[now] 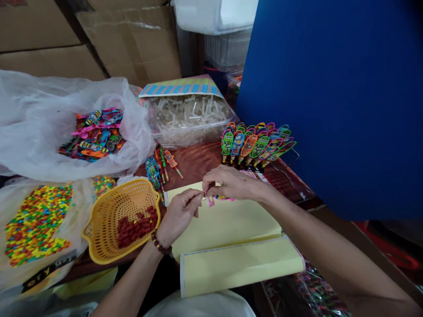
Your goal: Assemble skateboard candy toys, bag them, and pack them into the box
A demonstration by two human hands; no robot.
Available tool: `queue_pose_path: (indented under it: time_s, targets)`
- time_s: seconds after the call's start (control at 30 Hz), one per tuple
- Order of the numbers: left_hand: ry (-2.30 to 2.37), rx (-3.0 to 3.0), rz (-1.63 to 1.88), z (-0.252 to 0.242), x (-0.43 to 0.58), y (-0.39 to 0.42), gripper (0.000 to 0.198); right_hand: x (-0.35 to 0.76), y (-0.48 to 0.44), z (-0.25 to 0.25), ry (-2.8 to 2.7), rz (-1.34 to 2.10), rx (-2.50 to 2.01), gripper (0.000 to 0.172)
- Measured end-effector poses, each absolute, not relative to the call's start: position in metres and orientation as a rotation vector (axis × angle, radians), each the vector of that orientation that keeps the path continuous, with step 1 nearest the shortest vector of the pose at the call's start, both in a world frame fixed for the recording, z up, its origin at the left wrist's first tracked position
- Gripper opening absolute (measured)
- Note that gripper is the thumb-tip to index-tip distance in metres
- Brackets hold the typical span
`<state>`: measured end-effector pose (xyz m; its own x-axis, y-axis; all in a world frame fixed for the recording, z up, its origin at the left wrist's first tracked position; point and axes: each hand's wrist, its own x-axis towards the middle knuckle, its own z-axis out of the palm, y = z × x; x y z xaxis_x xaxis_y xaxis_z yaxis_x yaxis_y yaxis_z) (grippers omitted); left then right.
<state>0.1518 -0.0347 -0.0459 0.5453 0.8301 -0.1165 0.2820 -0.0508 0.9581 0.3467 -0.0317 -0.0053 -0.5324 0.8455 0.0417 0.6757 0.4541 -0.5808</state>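
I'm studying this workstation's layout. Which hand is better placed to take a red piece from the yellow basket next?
Probably the left hand: it sits right beside the yellow basket of red pieces. The right hand lies farther off, over the yellow sheet. Both pinch a pink piece.

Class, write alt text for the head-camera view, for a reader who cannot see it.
A left hand and right hand pinch a small pink piece over yellow sheets on a wooden table. A yellow basket of red pieces sits to the left; a row of colourful toy skateboards stands behind.
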Motion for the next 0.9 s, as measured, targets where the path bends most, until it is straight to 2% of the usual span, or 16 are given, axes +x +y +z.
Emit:
queue_pose_path:
  time_s: [0.43, 0.6, 0.67, 0.73, 0.83, 0.9]
  targets:
    - [0.982, 1.843, 0.651, -0.056, 0.141, -0.042, 0.011, 0.345, -0.023, -0.008, -2.151, 1.225, -1.282, 0.007]
    - [0.951, 1.907, 0.628, -0.058, 0.140, -0.044, 0.008, 0.342, -0.015, -0.018, -2.167, 1.395, -1.170, 0.031]
    - [0.917, 1.943, 0.661, -0.056, 0.141, -0.044, 0.008, 0.342, -0.012, -0.019, -2.297, 1.293, -1.244, 0.029]
    - [0.879, 1.987, 0.703, -0.054, 0.142, -0.044, 0.019, 0.344, -0.012, -0.014, -2.357, 0.967, -1.398, 0.022]
    - [0.872, 1.972, 0.786, -0.056, 0.142, -0.044, 0.030, 0.347, -0.024, 0.000, -2.164, 0.365, -1.476, 0.018]
    - [0.928, 1.851, 0.879, -0.060, 0.144, -0.043, 0.030, 0.344, -0.040, 0.006, -1.936, 0.215, -1.411, 0.017]
